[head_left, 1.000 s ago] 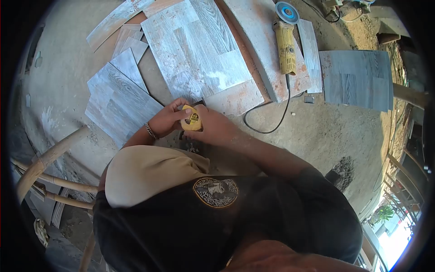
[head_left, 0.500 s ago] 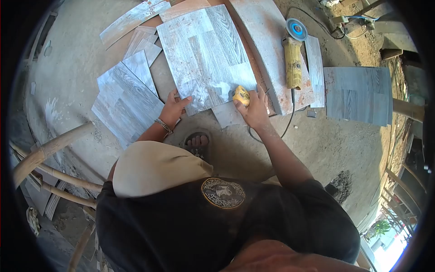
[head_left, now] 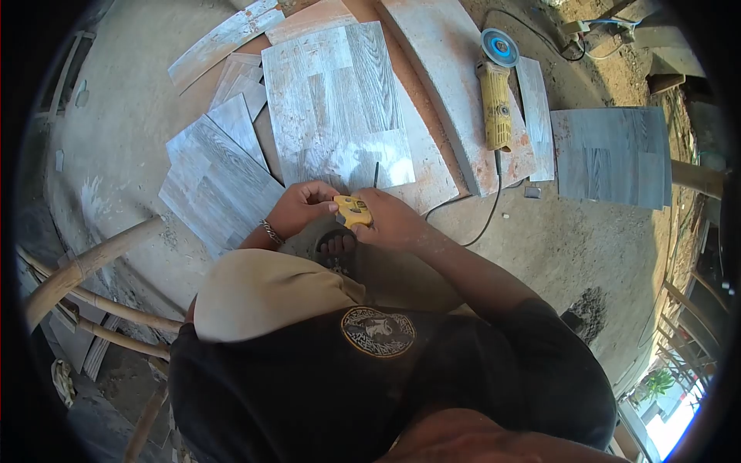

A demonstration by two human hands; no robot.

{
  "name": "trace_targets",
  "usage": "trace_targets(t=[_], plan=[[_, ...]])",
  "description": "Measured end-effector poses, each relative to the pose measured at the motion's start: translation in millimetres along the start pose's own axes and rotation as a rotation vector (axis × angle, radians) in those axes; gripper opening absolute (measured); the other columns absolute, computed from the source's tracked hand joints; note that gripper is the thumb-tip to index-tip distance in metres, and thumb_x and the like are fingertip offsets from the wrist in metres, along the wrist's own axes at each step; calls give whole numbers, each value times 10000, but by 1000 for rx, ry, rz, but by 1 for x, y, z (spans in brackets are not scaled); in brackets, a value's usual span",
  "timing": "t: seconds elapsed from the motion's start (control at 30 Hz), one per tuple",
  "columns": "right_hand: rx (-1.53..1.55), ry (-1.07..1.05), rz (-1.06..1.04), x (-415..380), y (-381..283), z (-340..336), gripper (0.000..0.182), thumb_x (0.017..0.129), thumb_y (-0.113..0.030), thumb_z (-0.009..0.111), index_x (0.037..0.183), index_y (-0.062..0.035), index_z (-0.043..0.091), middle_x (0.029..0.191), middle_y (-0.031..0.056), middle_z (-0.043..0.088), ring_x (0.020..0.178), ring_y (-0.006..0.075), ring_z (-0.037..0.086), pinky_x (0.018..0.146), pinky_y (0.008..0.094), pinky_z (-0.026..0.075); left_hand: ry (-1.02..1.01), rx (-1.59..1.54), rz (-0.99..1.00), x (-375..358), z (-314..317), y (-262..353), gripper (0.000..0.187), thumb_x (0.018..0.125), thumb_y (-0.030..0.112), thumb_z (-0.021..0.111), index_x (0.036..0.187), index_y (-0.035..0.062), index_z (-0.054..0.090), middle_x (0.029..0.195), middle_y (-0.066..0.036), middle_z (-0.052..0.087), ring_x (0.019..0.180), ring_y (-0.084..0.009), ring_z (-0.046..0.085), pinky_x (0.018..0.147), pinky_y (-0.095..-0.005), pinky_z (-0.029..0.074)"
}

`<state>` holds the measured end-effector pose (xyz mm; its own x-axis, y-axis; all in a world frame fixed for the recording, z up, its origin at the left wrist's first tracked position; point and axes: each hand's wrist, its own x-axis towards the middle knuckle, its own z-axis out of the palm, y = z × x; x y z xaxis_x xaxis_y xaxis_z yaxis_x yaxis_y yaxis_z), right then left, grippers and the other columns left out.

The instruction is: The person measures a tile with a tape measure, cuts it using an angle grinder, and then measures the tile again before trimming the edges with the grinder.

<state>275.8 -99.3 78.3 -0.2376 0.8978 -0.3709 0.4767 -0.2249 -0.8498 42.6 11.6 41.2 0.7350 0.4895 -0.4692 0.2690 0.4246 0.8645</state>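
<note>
A yellow tape measure [head_left: 353, 211] sits in my right hand [head_left: 395, 219], close in front of my body. From the top of that hand a thin dark stick, perhaps a pencil [head_left: 377, 174], points up. My left hand [head_left: 302, 208] is closed, its thumb and fingers pinching at the left end of the tape measure; whether they hold the blade tip is too small to tell. Just beyond both hands lies a grey wood-look tile [head_left: 332, 100], dusty and wet-looking near its lower edge.
A yellow angle grinder [head_left: 496, 104] with a blue disc lies on a raised slab [head_left: 455, 69] to the right, its cord trailing over the floor. More tiles [head_left: 220, 174] lie at the left, another tile [head_left: 610, 158] at the right. Bamboo poles [head_left: 93, 258] stand at the lower left.
Both hands have come off the tile and drawn together nearer my body, the right one bringing the tape measure. The tile has shifted and now lies flatter over another piece.
</note>
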Motion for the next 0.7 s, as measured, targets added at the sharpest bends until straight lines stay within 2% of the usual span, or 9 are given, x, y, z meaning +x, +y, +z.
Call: trace_targets(t=[0.1,0.17,0.2,0.27,0.4,0.47,0.7], plan=[[-105,10,-64,2,9,-7,610,833,-280,707,1311,32,490,1202,263,596,1128,425,607,965,468,497,9,-24,-17,-16,-32,-26,221,929,135,756,1101,8,697,961,-28,723,868,-67,637,804,-239,516],[-192,78,33,-8,24,-45,606,820,-303,694,1273,63,529,1177,271,607,1129,424,606,977,480,493,293,71,0,-28,-53,-35,229,914,118,769,1097,2,695,867,-4,710,788,-46,602,750,-223,499],[-217,143,-28,-14,51,-56,599,812,-295,689,1275,57,542,1175,269,611,1145,418,603,988,475,492,292,73,-1,-32,-65,-44,229,914,118,769,1097,2,695,867,-4,710,788,-46,602,750,-223,499],[-254,132,49,-26,75,-82,590,811,-275,690,1285,44,541,1196,274,604,1155,427,596,999,467,489,539,267,-83,-37,-81,-67,257,897,93,778,1114,-12,690,845,-18,723,787,-63,629,757,-238,517],[-312,159,-70,-44,108,-104,606,799,-215,687,1327,25,508,1201,258,583,1121,426,601,963,464,499,579,133,-3,-29,-75,-77,308,876,74,791,1146,-24,680,882,-50,742,814,-82,656,770,-249,529],[-349,87,11,-49,110,-115,634,774,-214,696,1336,11,507,1180,248,573,1105,436,597,960,467,502,536,136,-92,-25,-78,-82,369,867,69,797,1194,-31,659,913,-74,754,834,-103,675,782,-258,537],[-487,124,39,-62,122,-131,650,749,-225,724,1327,-5,521,1212,228,565,1121,436,604,978,476,515,516,116,-124,-17,-74,-75,416,845,53,806,1214,-40,636,891,-63,738,774,-96,658,728,-247,532]])
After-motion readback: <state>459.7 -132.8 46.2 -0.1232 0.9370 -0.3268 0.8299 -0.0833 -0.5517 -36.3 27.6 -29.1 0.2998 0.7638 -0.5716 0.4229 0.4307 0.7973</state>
